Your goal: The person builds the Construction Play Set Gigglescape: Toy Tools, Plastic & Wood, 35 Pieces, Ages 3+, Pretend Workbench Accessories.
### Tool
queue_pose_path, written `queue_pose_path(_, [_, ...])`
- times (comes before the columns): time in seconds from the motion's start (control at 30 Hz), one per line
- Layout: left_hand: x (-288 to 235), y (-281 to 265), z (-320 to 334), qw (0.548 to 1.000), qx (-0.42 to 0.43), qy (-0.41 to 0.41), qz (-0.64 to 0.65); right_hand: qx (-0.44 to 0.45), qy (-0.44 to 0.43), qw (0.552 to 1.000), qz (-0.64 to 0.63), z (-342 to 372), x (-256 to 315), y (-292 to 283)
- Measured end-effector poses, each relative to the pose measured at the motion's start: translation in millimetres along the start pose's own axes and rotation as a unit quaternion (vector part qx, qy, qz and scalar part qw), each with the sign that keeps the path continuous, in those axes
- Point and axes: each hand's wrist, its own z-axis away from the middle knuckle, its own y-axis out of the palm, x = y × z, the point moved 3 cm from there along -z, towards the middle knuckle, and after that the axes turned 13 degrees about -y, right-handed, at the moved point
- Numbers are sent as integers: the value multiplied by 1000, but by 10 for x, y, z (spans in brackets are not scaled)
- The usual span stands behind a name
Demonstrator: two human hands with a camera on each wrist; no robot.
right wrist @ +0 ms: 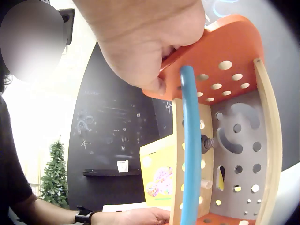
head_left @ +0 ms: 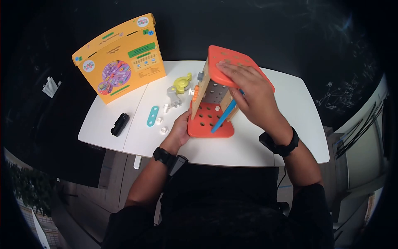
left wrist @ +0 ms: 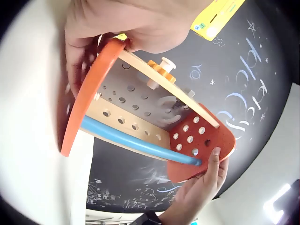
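Observation:
A toy box stands on one orange-red perforated end panel [head_left: 211, 132], its other end panel [head_left: 238, 62] uppermost. The left hand [head_left: 180, 129] grips the lower panel at its left edge; the left wrist view shows its fingers [left wrist: 74, 65] round that edge. Across the top panel lie the fingers of the right hand [head_left: 259, 97], the thumb [right wrist: 157, 86] under its edge. A blue rod [head_left: 227, 111] joins both panels along the open side. Wooden strips and a grey perforated panel [right wrist: 239, 136] form the sides. An orange nut [left wrist: 161, 71] and pale bolt sit on one strip.
Left of the box on the white table [head_left: 290, 124] lie a yellow-green piece [head_left: 181, 84], a grey piece [head_left: 174, 98], a teal strip [head_left: 152, 116] and several small white pieces. A black object [head_left: 120, 124] and a yellow carton [head_left: 120, 62] are farther left.

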Motion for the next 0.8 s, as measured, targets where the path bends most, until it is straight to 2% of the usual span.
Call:
queue_pose_path(0.17, [47,-78,-59,996,-14,45,-69,59,-79,995,13,-48,219,139])
queue_pose_path(0.3, [29,-7,24,992,-46,52,-108,66,-81,993,47,-39,251,213])
queue_pose_path(0.43, [42,11,-6,981,-91,79,-155,71,-67,995,2,-40,212,174])
queue_pose_path(0.5, [37,-99,-131,951,-101,154,-248,76,-61,995,-7,-35,201,176])
queue_pose_path(0.53, [11,-115,-110,951,-101,153,-248,81,-63,995,-3,-30,200,183])
queue_pose_path(0.6, [-44,-115,-58,919,-81,178,-341,86,-66,994,0,-35,190,184])
queue_pose_path(0.63, [-43,-103,-42,919,-82,178,-341,96,-76,992,-3,-43,183,181])
queue_pose_path(0.7, [-101,-88,67,790,-232,307,-477,107,-87,990,-9,-63,157,200])
queue_pose_path(0.73, [-114,-64,122,790,-233,307,-477,114,-104,988,1,-76,134,222])
queue_pose_path(0.8, [-190,12,307,759,-281,305,-503,121,-122,985,11,-112,105,236])
